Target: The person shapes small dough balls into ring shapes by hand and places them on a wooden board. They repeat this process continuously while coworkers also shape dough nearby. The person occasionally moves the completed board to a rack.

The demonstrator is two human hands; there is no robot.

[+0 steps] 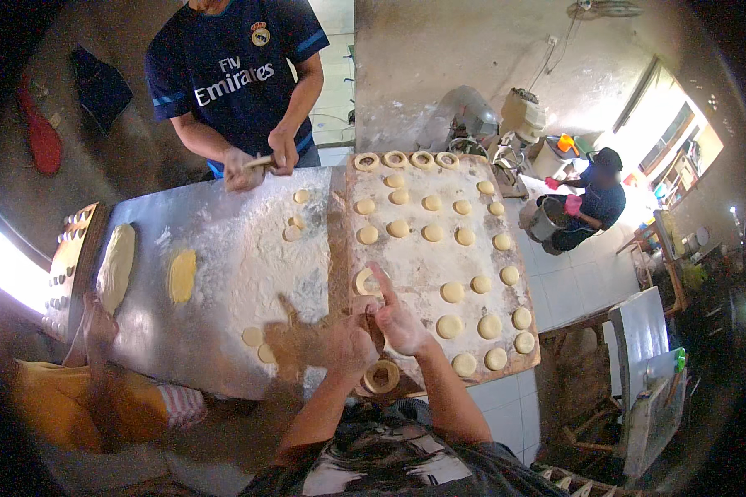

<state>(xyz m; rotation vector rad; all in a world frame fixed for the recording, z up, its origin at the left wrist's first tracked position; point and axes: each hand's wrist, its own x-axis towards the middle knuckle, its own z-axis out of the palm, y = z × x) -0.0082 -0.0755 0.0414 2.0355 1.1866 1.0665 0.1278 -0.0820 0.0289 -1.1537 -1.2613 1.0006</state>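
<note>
My left hand and my right hand are close together above the near left part of a floured wooden board. The right index finger stretches forward over the edge of a dough ring, whose right side it partly covers. Blurred and turned away, the left hand's fingers do not show clearly. Just below the hands lies another dough ring at the board's near edge. Rows of round dough pieces cover the board's right and far parts, and several dough rings line its far edge.
Left of the board, a floured metal table bears small dough discs, yellow dough and a long dough slab. Across it, a person handles dough. An orange-clothed person is left. Another holds a bucket.
</note>
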